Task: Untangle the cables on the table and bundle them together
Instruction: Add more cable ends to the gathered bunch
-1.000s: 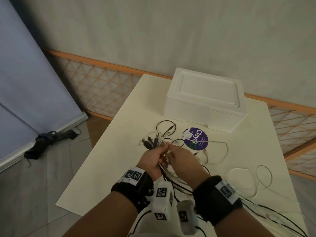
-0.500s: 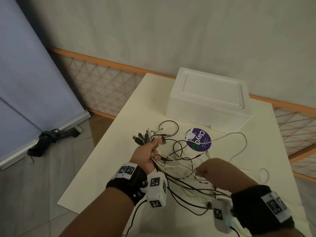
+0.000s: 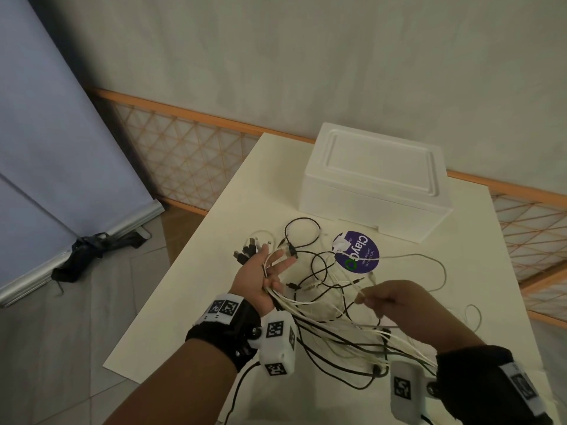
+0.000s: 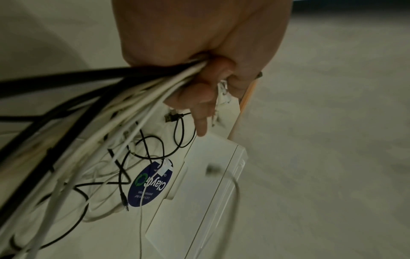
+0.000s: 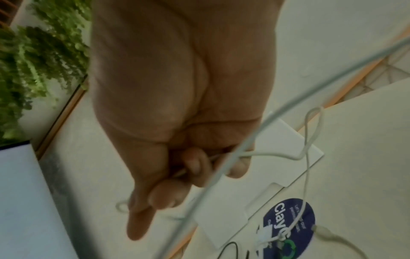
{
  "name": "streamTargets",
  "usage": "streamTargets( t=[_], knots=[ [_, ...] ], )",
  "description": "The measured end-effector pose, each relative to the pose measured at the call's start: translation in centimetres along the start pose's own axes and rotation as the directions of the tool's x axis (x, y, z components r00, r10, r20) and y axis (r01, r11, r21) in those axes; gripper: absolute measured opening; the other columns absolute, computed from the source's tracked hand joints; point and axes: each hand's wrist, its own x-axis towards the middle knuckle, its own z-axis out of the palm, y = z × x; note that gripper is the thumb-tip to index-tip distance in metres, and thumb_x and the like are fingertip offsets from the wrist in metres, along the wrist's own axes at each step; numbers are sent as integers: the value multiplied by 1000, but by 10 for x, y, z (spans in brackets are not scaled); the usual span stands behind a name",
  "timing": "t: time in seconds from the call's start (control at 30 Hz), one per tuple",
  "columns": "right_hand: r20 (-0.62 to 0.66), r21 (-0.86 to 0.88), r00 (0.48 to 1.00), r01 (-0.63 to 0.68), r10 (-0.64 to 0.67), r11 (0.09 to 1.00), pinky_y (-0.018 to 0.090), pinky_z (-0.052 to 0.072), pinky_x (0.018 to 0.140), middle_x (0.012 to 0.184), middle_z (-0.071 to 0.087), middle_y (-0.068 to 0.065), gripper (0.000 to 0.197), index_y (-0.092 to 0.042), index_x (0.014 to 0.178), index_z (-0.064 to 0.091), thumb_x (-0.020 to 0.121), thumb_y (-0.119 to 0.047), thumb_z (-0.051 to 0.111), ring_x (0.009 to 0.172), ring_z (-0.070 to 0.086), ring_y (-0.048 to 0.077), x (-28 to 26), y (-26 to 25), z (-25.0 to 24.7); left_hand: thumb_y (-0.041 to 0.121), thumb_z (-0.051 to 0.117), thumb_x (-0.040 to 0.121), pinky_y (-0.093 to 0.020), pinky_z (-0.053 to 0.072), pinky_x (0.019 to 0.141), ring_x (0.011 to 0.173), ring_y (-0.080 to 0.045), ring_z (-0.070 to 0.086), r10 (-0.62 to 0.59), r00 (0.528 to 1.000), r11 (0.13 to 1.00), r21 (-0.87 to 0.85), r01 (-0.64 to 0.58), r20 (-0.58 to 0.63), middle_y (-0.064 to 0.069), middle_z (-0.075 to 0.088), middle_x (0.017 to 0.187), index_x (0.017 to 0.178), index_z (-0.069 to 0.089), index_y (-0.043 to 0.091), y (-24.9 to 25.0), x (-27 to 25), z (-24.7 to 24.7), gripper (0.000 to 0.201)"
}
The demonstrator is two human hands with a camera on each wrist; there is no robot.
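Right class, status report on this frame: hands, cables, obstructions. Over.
Left hand grips the cable bunch. Right hand pinches one white cable. Loose cables tangled on table. White box beyond, not obstructing.

A second ago both hands met at the plug ends of the cables (image 3: pixel 325 320). Since then the right hand (image 3: pixel 395 299) has drawn away to the right and nearer, pinching one thin white cable (image 5: pixel 261 154) and pulling it out of the tangle. The left hand (image 3: pixel 260 277) has lifted slightly to the left, its grip on the gathered bundle (image 4: pixel 142 87) unchanged but two fingers now stretched out. The loose loops on the table (image 3: pixel 196 302) have spread wider.
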Motion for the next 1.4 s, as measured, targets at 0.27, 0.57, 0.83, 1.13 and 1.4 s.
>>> streamTargets(
  t=[0.27, 0.57, 0.83, 1.13, 1.4],
  knots=[
    [-93, -26, 977, 190, -192, 981, 13, 46, 72, 82, 69, -21, 21, -34, 93, 72, 93, -17, 59, 72, 60, -1, -2, -30, 7, 29, 63, 81, -13, 29, 34, 27, -2, 25, 54, 989, 998, 6, -55, 137, -11, 73, 93, 66, 55, 12, -8, -16, 1, 25],
    [74, -402, 987, 159, -141, 902, 24, 43, 95, 121, 65, -12, 29, -35, 120, 63, 96, -41, 48, 112, 58, 9, 6, -46, 45, 20, 60, 89, -19, 23, 37, 31, -7, 21, 250, 959, 946, 179, -271, 133, 5, 31, 45, 64, 46, 20, -14, -37, -6, 29],
    [-277, -454, 959, -82, -53, 887, 35, 49, 82, 94, 73, 0, 19, -24, 99, 74, 90, -33, 60, 94, 66, 24, -25, 23, -22, 15, 52, 94, -18, 23, 38, 33, -10, 21, 298, 925, 946, -58, -319, -234, 5, 28, 45, 65, 38, 19, 4, -26, -71, 32],
    [-153, -562, 980, 16, -123, 827, 30, 46, 78, 88, 61, -4, 22, -31, 101, 70, 95, -36, 49, 93, 60, 19, -13, -27, 8, 8, 59, 92, -22, 37, 41, 40, -10, 41, 476, 879, 828, 320, -461, 35, -7, 66, 67, 78, 61, 7, -18, -43, -31, 13],
    [-39, -454, 976, 173, -214, 874, 30, 47, 78, 91, 67, -4, 23, -32, 102, 72, 92, -43, 55, 87, 60, 11, 2, -65, 19, 16, 62, 92, -21, 22, 40, 38, -7, 27, 379, 901, 694, 579, -429, 213, 4, 40, 49, 78, 64, 9, -33, -59, -8, 16]
  ],
)
